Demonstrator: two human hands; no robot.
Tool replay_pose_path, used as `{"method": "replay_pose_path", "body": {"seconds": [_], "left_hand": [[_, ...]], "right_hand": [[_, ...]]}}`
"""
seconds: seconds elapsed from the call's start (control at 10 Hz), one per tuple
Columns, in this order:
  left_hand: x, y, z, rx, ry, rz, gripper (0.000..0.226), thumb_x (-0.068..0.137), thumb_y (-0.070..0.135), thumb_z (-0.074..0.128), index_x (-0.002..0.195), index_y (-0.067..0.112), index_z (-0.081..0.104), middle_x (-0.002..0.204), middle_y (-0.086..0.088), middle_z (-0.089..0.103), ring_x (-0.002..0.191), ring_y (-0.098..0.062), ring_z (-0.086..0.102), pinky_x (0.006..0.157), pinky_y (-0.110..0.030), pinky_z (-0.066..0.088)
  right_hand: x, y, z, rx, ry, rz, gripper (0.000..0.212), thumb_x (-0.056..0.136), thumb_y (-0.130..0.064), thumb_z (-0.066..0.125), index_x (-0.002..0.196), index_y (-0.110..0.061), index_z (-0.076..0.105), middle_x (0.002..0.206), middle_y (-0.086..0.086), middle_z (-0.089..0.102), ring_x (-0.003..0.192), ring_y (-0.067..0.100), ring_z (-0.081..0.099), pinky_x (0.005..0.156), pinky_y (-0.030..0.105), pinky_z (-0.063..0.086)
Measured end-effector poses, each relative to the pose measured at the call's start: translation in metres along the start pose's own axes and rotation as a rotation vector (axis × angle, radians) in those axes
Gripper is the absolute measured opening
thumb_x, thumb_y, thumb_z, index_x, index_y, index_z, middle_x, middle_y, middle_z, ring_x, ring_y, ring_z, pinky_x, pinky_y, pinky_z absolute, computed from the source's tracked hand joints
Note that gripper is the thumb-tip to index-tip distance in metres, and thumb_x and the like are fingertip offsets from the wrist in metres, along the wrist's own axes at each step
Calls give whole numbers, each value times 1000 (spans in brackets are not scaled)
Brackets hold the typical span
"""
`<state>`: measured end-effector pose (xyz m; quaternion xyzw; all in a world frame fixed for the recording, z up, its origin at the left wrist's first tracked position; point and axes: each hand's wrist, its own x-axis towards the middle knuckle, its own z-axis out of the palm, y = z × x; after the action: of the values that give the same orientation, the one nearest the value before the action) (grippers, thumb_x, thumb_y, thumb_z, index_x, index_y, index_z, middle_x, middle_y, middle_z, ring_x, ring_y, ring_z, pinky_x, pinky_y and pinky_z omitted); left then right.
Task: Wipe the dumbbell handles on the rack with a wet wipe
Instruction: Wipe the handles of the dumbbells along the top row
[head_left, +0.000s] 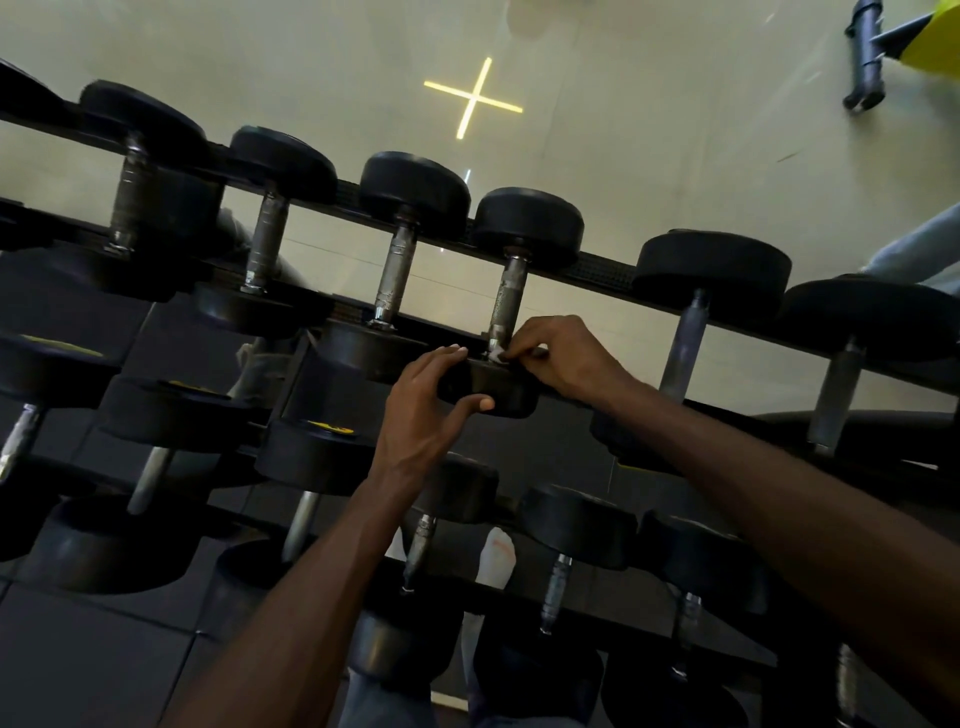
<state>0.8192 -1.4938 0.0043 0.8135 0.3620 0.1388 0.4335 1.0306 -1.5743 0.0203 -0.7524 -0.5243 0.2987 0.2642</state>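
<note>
Dumbbell (511, 306) being worked on sits on the top tier of the rack (608, 270), fourth from the left in that row, with its near head pointing at the camera. Closest to the camera are both bare forearms reaching up from the bottom edge, crossing over the lower tiers of black dumbbells. Left hand (426, 410) has its fingers and thumb curled round the near head (488, 387), thumb under the front edge and fingertips on top. Right hand (561, 358) pinches a small white wipe (496, 356) against the bottom end of the metal handle (509, 301), right where the handle meets that near head. Only a little bit of the wipe shows between the fingers. Rest of the handle above the hand is bare knurled steel running up to the far head. More dumbbells sit on either side on the same rail, three to the left and two bigger ones to the right. Behind the rack is a pale glossy surface with a yellow cross-shaped light (474, 98) on it.
</note>
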Motion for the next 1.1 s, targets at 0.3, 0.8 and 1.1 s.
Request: {"method": "replay_pose_path", "body": {"seconds": [0.3, 0.8, 1.1], "left_hand": [[-1, -4, -1, -13, 9, -6, 62, 83, 34, 84, 138, 15, 61, 143, -3, 59, 136, -18, 52, 112, -44, 46], [-1, -3, -1, -11, 7, -12, 63, 83, 34, 85, 138, 14, 62, 142, -2, 60, 136, -16, 52, 113, -41, 45], [-1, -5, -1, -3, 10, -7, 64, 83, 36, 84, 139, 14, 61, 143, -2, 59, 137, -17, 51, 113, -44, 45]], "right_hand": [[11, -7, 6, -140, -66, -176, 12, 92, -12, 71, 99, -11, 81, 99, 5, 71, 88, 15, 66, 79, 26, 53], [59, -13, -25, -684, -146, -382, 21, 95, -7, 61, 109, -14, 74, 108, 0, 53, 105, 18, 43, 90, 35, 49], [52, -31, -16, -800, -199, -388, 12, 93, -10, 62, 103, -11, 69, 112, 5, 52, 106, 23, 47, 74, 38, 57]]}}
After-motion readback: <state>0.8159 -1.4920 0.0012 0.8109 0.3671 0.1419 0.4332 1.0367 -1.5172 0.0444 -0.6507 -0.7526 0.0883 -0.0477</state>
